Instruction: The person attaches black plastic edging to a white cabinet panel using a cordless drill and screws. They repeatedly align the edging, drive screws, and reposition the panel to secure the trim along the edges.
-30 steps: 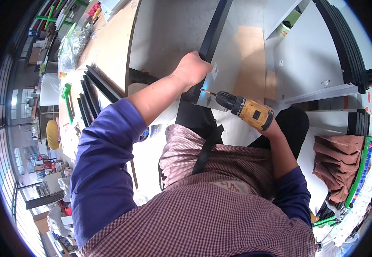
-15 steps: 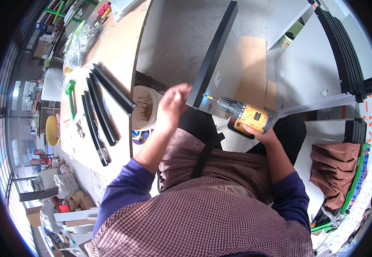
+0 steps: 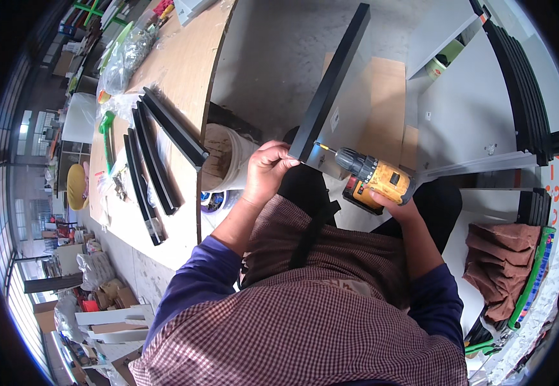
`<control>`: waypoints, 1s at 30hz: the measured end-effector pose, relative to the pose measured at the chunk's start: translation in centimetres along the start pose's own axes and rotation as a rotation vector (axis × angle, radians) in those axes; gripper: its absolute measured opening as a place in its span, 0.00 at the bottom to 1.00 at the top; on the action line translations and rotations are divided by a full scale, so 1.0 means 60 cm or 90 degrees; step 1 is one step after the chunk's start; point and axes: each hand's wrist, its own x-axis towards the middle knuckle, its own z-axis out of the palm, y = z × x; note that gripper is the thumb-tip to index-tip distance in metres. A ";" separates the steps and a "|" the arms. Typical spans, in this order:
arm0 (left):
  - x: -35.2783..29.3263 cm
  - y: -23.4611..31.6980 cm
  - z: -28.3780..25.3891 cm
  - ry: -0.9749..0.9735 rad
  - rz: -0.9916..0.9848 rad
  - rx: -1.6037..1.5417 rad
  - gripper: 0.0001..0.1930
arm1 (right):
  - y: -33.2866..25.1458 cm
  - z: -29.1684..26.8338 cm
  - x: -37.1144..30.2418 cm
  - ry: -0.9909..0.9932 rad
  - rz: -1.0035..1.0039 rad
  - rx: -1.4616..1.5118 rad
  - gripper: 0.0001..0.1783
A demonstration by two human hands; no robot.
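My right hand is wrapped round the grip of a yellow and black cordless drill. Its thin bit points left, close beside a black-edged panel, and a bluish light shines near the tip. The panel stands on edge between my knees, its black edge strip facing up and a grey face turned to the right. At the panel's near end, my left hand has thumb and forefinger pinched together. Whatever it pinches there is too small to make out.
On the wooden table at left lie several black strips, a green-handled tool and plastic bags. A white bucket stands beside the table. Grey panels and stacked black strips are at right, near a brown cloth.
My left hand has moved slightly right and down, and its fingers have closed together at the panel's end. The drill remains beside the panel.
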 end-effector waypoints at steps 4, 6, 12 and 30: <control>-0.003 -0.004 0.000 0.000 0.000 0.001 0.04 | -0.002 0.001 0.001 -0.008 0.000 -0.008 0.23; -0.009 -0.007 0.000 0.011 -0.009 -0.008 0.04 | -0.002 0.001 -0.001 -0.003 0.016 -0.009 0.23; 0.042 0.032 -0.023 -0.061 -0.303 -0.313 0.24 | 0.000 0.003 0.003 -0.029 -0.057 -0.027 0.25; 0.138 0.126 0.011 -0.166 -0.342 0.168 0.18 | -0.013 -0.098 0.017 0.357 0.020 0.259 0.22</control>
